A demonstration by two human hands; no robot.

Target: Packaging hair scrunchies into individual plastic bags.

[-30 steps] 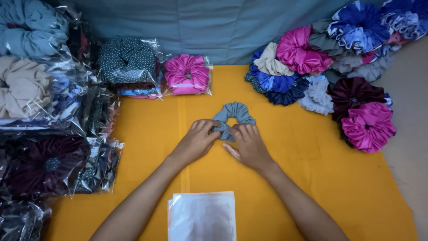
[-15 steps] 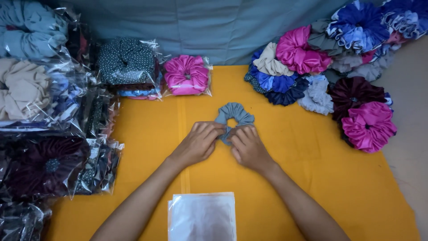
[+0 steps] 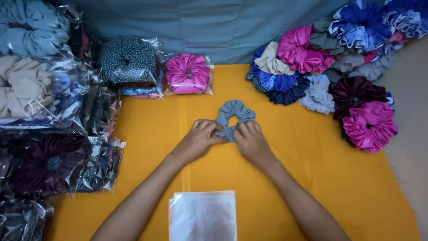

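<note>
Evidently early on, both hands, left (image 3: pixel 198 139) and right (image 3: pixel 250 140), pinched the near edge of the grey-blue scrunchie (image 3: pixel 234 117) on the orange bench (image 3: pixel 312 178), unbagged, the clear bags (image 3: pixel 203 216) lying untouched nearby.

a matt, gathered grey-blue cloth scrunchie (image 3: pixel 235 117) lies on a smooth, matt orange cloth table cover (image 3: pixel 312 178). at the bottom centre, a glossy clear plastic bag (image 3: pixel 203 216). at the left, crinkled shiny plastic packets (image 3: pixel 58 116) hold scrunchies. at the upper right, a pile of loose scrunchies (image 3: pixel 330 67), some satin-shiny pink, others dull cloth. behind, a matt teal cloth backdrop (image 3: pixel 214 27).
</note>
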